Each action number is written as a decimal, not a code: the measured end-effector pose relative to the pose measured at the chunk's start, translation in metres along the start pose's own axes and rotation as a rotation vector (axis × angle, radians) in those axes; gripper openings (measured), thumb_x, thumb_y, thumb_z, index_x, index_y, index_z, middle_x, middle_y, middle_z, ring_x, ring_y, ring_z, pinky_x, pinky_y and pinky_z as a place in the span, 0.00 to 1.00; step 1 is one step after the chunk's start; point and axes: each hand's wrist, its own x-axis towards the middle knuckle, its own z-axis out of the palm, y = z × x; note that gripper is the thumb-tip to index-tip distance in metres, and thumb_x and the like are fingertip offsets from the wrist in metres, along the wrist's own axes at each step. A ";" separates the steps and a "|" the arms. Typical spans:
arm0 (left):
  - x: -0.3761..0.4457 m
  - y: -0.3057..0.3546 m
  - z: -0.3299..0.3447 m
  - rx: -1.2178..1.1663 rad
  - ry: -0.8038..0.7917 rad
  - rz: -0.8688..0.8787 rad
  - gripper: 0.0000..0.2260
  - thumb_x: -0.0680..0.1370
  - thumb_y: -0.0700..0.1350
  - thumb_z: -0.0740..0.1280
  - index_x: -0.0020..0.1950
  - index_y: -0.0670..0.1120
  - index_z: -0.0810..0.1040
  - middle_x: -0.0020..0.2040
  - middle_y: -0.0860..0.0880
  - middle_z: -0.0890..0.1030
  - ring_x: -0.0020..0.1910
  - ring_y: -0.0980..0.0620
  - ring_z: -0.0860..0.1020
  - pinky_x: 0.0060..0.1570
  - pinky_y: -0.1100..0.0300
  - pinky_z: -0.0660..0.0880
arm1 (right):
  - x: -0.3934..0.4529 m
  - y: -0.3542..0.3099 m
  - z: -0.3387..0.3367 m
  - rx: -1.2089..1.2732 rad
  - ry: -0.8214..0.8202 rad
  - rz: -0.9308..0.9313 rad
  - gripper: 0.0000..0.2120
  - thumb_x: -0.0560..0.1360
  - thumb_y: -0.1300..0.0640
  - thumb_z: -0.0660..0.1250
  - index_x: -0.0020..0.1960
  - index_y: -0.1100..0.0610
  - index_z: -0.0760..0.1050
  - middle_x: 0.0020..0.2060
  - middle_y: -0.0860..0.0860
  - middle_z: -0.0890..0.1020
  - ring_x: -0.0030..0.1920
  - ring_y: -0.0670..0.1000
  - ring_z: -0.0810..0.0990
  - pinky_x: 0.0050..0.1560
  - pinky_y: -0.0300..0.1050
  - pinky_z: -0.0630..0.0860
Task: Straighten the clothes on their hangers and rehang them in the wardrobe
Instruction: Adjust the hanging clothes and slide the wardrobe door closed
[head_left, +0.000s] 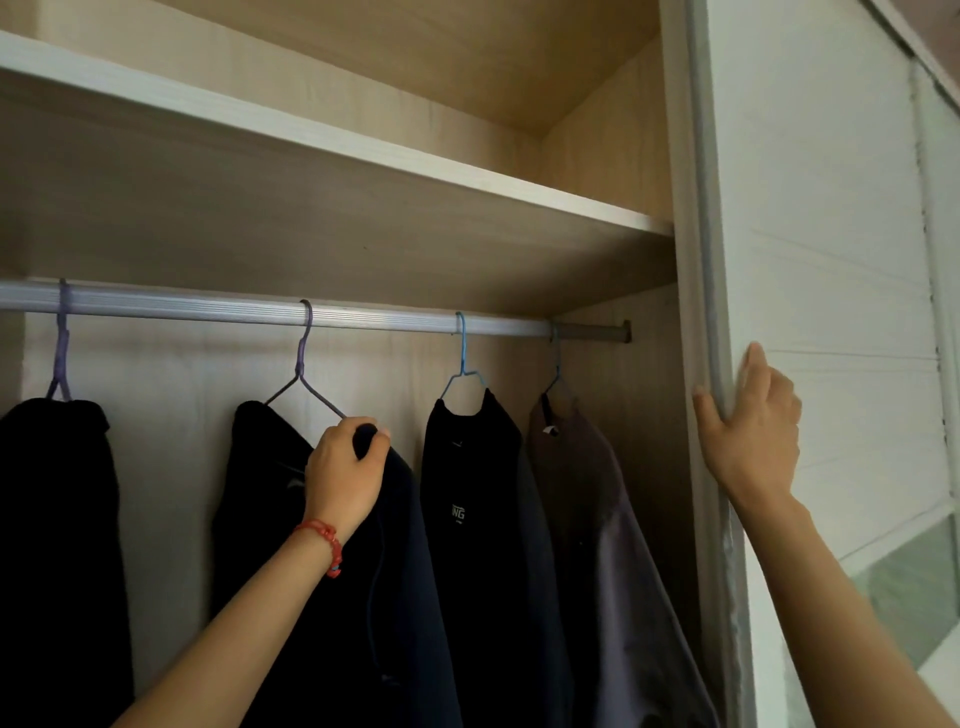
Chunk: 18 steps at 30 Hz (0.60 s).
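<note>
Hanging from the rail, a dark garment is gripped at its shoulder by the left hand; gaps separate neighbouring hangers. The door edge is clasped by the right hand.

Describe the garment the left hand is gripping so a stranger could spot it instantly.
Follow the ribbed silver rail under the wooden shelf. Second hanger from the left, a purple wire hanger, carries a dark navy garment. Unlike its neighbours, it sits crooked, one hanger arm bare, with the left hand gripping its shoulder.
</note>
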 end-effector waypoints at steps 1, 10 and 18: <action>-0.001 -0.003 0.000 0.017 -0.002 0.002 0.13 0.77 0.45 0.63 0.58 0.40 0.76 0.58 0.40 0.78 0.59 0.42 0.75 0.57 0.56 0.69 | -0.002 -0.001 -0.001 -0.008 0.009 0.008 0.29 0.77 0.52 0.62 0.73 0.57 0.55 0.68 0.63 0.65 0.67 0.64 0.64 0.63 0.61 0.67; -0.025 -0.010 -0.023 0.155 -0.036 0.093 0.16 0.76 0.44 0.65 0.64 0.44 0.73 0.60 0.42 0.76 0.61 0.42 0.74 0.64 0.49 0.70 | -0.007 -0.018 -0.011 0.099 -0.016 0.113 0.27 0.76 0.57 0.64 0.72 0.57 0.59 0.65 0.64 0.67 0.65 0.64 0.64 0.64 0.59 0.66; -0.038 0.002 -0.051 0.229 -0.025 0.207 0.18 0.76 0.43 0.64 0.65 0.43 0.72 0.63 0.44 0.75 0.63 0.45 0.71 0.63 0.54 0.67 | -0.036 -0.049 -0.020 0.158 -0.038 0.046 0.28 0.75 0.56 0.65 0.72 0.58 0.59 0.64 0.65 0.68 0.64 0.64 0.65 0.63 0.58 0.66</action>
